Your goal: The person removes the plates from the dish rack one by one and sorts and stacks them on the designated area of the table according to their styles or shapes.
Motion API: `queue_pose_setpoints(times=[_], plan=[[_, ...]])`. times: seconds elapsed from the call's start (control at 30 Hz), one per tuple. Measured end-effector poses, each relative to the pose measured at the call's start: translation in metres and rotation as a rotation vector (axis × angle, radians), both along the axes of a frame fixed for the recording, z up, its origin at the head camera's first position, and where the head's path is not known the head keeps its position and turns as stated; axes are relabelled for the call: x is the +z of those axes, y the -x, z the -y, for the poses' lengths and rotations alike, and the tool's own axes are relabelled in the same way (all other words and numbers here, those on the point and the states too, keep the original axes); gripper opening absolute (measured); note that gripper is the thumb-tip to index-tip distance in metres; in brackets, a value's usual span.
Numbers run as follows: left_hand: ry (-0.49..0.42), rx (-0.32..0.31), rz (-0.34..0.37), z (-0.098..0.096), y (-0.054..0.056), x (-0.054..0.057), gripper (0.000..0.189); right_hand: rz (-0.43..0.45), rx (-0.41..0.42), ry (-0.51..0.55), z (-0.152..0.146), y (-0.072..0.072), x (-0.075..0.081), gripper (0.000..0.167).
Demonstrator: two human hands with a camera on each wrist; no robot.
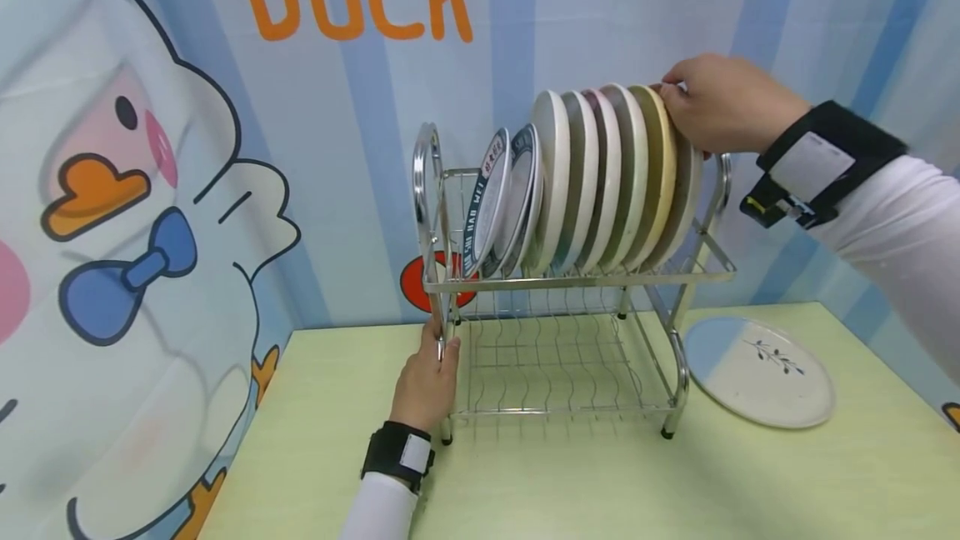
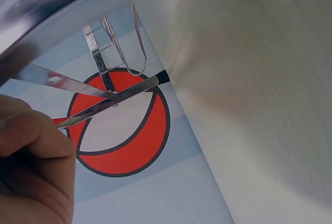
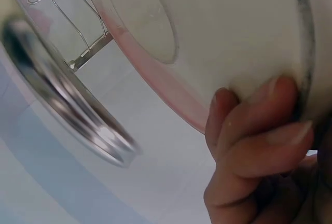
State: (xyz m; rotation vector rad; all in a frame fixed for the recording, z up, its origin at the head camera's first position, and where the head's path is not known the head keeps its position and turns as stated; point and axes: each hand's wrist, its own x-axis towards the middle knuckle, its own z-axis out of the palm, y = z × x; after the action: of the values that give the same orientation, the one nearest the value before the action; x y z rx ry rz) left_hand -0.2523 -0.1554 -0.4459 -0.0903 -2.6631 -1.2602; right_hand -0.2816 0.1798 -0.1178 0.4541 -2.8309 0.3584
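Observation:
A two-tier chrome dish rack stands on the table with a row of upright plates in its top tier. My right hand is at the upper edge of the rightmost plate, gripping its rim. In the right wrist view, curled fingers press against the pale back of that plate, whose edge looks pinkish. Low on the rack's left side, my left hand holds the metal post. The left wrist view shows only part of this hand, beside the rack's legs.
A round blue-and-white plate with a leaf sprig lies flat on the table, right of the rack. Smaller blue-rimmed dishes lean at the rack's left end. A duck-printed curtain hangs close behind.

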Motion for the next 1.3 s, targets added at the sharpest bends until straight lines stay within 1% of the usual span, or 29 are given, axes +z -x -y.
queue_pose_setpoints(times=[0.2, 0.3, 0.43, 0.67, 0.83, 0.97, 1.1, 1.3], plan=[[0.0, 0.003, -0.002, 0.001, -0.001, 0.0, 0.058, 0.021, 0.004, -0.034, 0.001, 0.0, 0.003, 0.055], [0.005, 0.0, 0.001, 0.001, -0.001, 0.0, 0.059, 0.028, 0.002, -0.037, 0.002, -0.001, 0.005, 0.055], [0.007, -0.002, 0.0, 0.0, -0.001, 0.0, 0.06, 0.016, -0.009, -0.027, 0.001, -0.002, 0.005, 0.056], [0.009, -0.002, 0.003, -0.001, 0.002, -0.002, 0.06, -0.056, -0.033, 0.025, 0.0, -0.004, 0.0, 0.053], [0.001, 0.003, 0.008, -0.002, 0.001, -0.002, 0.06, -0.125, -0.073, 0.05, -0.001, -0.005, -0.003, 0.05], [0.003, 0.005, 0.007, -0.003, 0.001, -0.003, 0.06, -0.142, -0.094, 0.073, -0.002, -0.006, -0.003, 0.051], [0.01, 0.002, -0.003, -0.004, 0.001, -0.004, 0.062, -0.154, -0.111, 0.095, -0.005, -0.01, 0.001, 0.053], [0.015, -0.002, -0.005, -0.005, 0.002, -0.004, 0.063, -0.221, -0.144, 0.093, -0.012, -0.015, 0.015, 0.05]])
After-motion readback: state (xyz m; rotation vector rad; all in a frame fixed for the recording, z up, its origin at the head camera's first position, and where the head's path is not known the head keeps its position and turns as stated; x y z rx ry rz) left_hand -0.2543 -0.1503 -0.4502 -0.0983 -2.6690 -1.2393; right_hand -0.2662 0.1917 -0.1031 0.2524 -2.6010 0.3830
